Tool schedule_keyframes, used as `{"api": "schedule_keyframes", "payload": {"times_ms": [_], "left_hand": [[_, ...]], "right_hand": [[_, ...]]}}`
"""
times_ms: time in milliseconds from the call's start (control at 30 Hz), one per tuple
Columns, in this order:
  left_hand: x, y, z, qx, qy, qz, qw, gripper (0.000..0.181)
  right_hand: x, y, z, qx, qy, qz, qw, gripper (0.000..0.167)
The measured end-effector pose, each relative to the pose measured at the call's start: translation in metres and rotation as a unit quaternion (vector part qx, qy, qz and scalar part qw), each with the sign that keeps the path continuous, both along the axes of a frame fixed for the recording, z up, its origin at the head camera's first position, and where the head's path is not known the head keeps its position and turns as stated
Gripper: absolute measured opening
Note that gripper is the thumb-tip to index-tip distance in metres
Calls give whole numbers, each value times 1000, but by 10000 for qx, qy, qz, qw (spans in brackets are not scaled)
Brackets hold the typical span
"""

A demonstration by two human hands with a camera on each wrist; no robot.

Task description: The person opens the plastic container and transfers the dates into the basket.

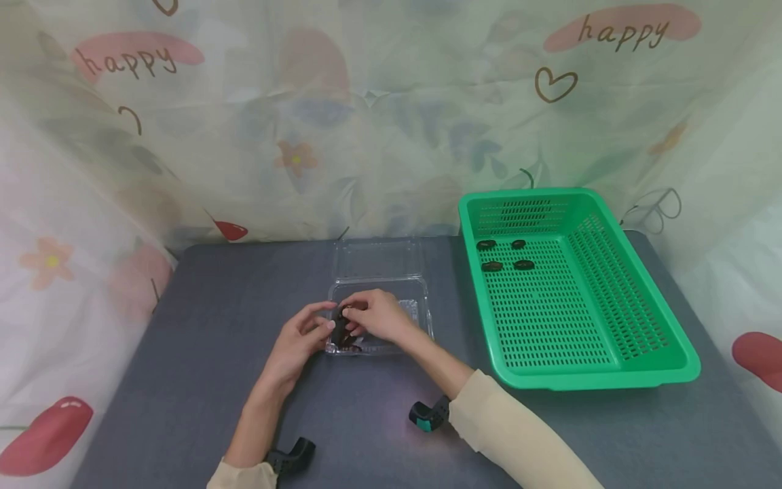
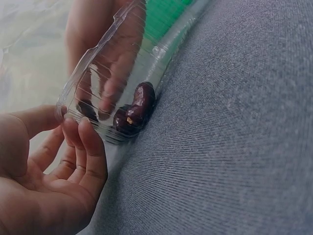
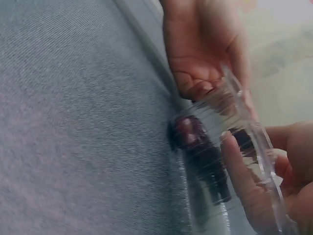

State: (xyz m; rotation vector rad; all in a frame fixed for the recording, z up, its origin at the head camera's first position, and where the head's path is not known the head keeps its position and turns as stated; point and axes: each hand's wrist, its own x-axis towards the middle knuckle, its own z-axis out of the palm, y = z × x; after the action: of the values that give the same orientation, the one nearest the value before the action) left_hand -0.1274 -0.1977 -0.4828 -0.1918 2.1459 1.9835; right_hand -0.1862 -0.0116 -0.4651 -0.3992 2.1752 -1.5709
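Note:
A clear plastic box with a hinged lid folded back sits on the table. My left hand pinches the box's left rim between thumb and fingers. Inside the box, my right hand has its fingertips round a dark date, which is partly hidden by the fingers in the head view. More dark red, glossy dates lie against the box's wall at the left end, seen through the plastic in both wrist views. How many dates lie there is hard to tell.
To the right stands a green perforated basket, its raised rim close to my right forearm. Several dates lie in two short rows at its back left. A patterned curtain hangs behind the grey table.

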Motion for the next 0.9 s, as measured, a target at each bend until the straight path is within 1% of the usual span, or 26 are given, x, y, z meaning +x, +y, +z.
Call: {"api": "schedule_keyframes", "payload": {"times_ms": [100,200,267,300,467,567,700,900], "left_hand": [[0,1,0,14,-7,5,10000,39],[-1,0,0,34,-16,35,10000,38],[-1,0,1,38,-18,51,10000,38],[-1,0,1,22,-26,57,10000,38],[-1,0,1,-87,-116,58,9999,38],[0,1,1,-128,-180,81,9997,39],[0,2,1,-116,-159,63,9998,39],[0,-1,0,-31,-46,-14,10000,38]], "right_hand": [[0,3,6,-517,-515,-105,9973,20],[2,7,12,-1044,-975,-188,9896,22],[3,9,18,-1230,-1122,-196,9859,23],[4,10,20,-1283,-1129,-182,9851,23],[10,14,35,-1475,-960,-36,9844,24],[14,17,47,-1526,-846,43,9847,24],[18,22,65,-1415,-579,94,9882,24],[18,33,86,-1172,-108,306,9926,24]]}}
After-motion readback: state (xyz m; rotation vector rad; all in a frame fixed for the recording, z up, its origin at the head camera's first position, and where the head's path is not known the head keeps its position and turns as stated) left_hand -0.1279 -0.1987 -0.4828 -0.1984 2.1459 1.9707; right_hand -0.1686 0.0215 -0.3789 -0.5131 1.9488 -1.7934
